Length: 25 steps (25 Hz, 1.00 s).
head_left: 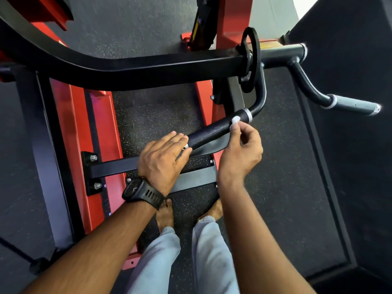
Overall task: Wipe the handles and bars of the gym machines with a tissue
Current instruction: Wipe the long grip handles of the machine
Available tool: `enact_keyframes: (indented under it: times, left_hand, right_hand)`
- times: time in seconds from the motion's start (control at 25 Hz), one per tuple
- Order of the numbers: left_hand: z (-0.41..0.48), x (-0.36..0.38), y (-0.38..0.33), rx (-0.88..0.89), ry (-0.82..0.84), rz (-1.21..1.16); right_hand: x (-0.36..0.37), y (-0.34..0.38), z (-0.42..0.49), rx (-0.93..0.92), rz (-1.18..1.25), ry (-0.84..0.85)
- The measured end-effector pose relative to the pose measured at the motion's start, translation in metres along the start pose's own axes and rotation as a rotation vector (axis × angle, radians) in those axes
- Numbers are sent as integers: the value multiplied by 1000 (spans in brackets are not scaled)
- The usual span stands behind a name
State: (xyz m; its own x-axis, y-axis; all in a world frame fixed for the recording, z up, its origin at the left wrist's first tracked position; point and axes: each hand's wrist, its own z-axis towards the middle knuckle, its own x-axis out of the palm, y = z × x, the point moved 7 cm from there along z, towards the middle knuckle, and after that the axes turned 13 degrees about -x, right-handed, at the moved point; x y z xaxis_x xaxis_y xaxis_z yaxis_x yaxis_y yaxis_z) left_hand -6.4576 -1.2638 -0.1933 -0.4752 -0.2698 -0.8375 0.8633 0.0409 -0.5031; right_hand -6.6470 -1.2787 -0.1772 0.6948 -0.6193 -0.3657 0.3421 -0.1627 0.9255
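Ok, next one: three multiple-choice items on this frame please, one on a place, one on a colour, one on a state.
1. Where is the tissue?
A. On the floor
B. Against the near handle, close to its silver ring
C. On the far grey grip

2. What colour is the machine's frame?
A. Red
B. Blue
C. Yellow

3. What is the left hand doing?
A. Hanging at the side
B. Resting on the near handle's free end
C. Holding the tissue

Answers:
1 B: the right hand pinches the white wad onto the black grip beside the ring.
2 A: the beams below the handle are red.
3 B: its fingers lie over the end cap.
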Motion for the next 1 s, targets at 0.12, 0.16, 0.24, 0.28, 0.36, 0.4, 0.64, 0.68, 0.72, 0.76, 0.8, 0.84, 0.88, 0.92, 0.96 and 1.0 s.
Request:
enact_keyframes:
  times: [0.12, 0.16, 0.24, 0.28, 0.36, 0.4, 0.64, 0.68, 0.72, 0.76, 0.8, 0.84, 0.88, 0.92, 0.96, 1.0]
  left_hand:
    - [1, -1, 0, 11, -8, 11]
    - [1, -1, 0, 5, -8, 8]
    - [0, -1, 0, -3, -8, 8]
    - [-1, -1, -1, -5, -11, 9]
    - [0, -2, -2, -7, -19, 3]
    - [0, -3, -2, -7, -19, 1]
    - [1, -4, -4, 7, -1, 16]
    - [1, -4, -3, 8, -3, 11]
    - [1, -4, -3, 8, -5, 9]
    - [1, -4, -3, 9, -7, 8]
    - [1, -4, -3, 10, -10, 9]
    - [1, -4, -3, 11, -13, 10]
    - [1, -4, -3, 9, -14, 11]
    - [1, -4, -3, 6, -12, 13]
    - [1, -4, -3, 3, -11, 16]
    - [1, -3, -3, 2, -8, 22]
  right_hand:
    - [22, -29, -10, 460, 406, -221]
    - [30, -34, -10, 572, 546, -228]
    - [38, -40, -15, 704, 733, -169]
    - [40, -40, -21, 731, 777, -99]
    - [43, -40, -32, 763, 807, 58]
    - [44, -40, -35, 776, 814, 98]
    - [56, -39, -33, 767, 921, 120]
    - [56, -39, -33, 764, 908, 119]
    - [54, -39, -32, 758, 917, 77]
    - [52, -42, -31, 750, 935, 23]
    - [51, -42, -32, 742, 940, -1]
    - [52, -41, -35, 743, 931, 21]
    - [52, -41, -42, 753, 903, 64]
    - [53, -42, -49, 755, 865, 94]
    - [53, -44, -55, 740, 827, 93]
    - [50, -46, -60, 705, 785, 55]
